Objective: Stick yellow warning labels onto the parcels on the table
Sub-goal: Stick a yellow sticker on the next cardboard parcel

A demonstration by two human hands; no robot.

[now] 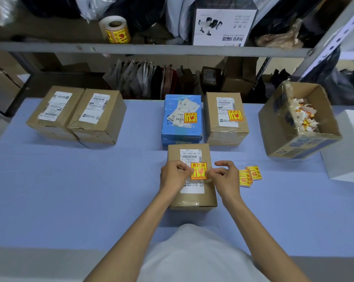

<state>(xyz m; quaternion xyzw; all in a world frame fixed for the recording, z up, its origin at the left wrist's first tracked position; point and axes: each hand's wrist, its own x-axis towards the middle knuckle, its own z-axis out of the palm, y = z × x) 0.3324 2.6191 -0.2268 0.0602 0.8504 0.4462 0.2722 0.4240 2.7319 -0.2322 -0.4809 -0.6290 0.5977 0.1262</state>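
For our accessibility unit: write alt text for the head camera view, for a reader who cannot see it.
The left hand and right hand hold a yellow warning label by its edges on the nearest brown parcel, on a blue table. Behind, a blue parcel and another brown parcel already carry labels; two unlabelled parcels sit far left.

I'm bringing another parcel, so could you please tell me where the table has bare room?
Bare cloth lies left of the left hand, in front of the two unlabelled boxes. Crowded on the right: loose labels and the open carton.
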